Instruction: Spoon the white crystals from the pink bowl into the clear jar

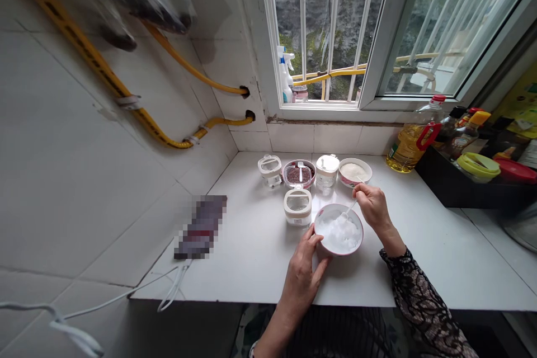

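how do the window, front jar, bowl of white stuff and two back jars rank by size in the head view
Largest to smallest:
1. Window
2. Bowl of white stuff
3. Front jar
4. Left back jar and right back jar: too alike to rank

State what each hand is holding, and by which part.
The right hand grips a white spoon by its handle; the left hand holds the nearest bowl by its left, near side.

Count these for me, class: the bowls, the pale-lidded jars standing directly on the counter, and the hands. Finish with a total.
Bowls: 3 (nearest bowl, dark-filled bowl, pale-filled bowl)
Jars: 3 (left jar, right jar, front jar)
Hands: 2 (left hand, right hand)
Total: 8
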The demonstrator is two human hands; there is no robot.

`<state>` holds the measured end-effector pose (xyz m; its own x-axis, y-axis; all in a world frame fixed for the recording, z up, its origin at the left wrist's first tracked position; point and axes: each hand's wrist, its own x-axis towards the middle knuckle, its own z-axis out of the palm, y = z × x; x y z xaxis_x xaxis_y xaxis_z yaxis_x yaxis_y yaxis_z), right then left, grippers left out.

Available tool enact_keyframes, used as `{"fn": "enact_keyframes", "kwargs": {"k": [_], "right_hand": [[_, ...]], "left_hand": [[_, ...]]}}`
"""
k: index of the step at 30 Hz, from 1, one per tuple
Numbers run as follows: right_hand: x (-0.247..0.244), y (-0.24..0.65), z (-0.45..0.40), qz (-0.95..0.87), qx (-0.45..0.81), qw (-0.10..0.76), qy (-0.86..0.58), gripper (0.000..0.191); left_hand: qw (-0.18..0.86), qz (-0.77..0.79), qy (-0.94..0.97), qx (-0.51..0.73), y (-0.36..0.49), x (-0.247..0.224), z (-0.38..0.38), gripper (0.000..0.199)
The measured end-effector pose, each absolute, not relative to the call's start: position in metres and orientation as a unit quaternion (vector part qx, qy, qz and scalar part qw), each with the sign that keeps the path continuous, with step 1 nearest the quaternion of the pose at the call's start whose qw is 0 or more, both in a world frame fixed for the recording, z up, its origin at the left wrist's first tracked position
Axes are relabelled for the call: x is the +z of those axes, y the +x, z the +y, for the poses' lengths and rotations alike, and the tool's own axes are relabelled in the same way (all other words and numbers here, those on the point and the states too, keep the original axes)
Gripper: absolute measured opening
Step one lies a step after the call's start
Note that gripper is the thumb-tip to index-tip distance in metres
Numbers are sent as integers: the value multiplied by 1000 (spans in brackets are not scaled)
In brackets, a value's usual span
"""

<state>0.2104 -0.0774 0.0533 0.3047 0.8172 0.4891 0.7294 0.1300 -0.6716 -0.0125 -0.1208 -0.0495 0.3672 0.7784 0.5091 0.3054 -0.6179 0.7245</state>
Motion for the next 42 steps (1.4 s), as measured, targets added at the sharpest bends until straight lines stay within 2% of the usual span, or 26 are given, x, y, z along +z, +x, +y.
{"fn": "enact_keyframes", "kwargs": {"k": [4,15,21,26,30,32,38,42], "right_hand": [[53,210,-78,-583,50,473,-659,20],[46,219,-70,-488,244,556,-627,17],[50,208,-66,-476,284,590,-587,15],[48,172,-68,-572,208,588,-533,19],[45,154,-70,-733,25,488,-473,20],[46,153,-71,-774,-21,455,-439,23],[54,183,-79,-664,17,534,-523,15],[57,211,-84,-656,7,496,-569,16]], "left_hand": [[269,348,785,436,-13,-47,-121,41],[269,347,784,438,-12,-49,-121,40],[274,349,781,439,-12,-50,-121,40],[281,348,779,439,-11,-51,-120,41],[282,343,779,443,-12,-51,-120,41],[282,343,779,442,-12,-50,-120,41],[274,349,784,434,-13,-48,-121,43],[271,349,784,435,-13,-48,-121,42]]}}
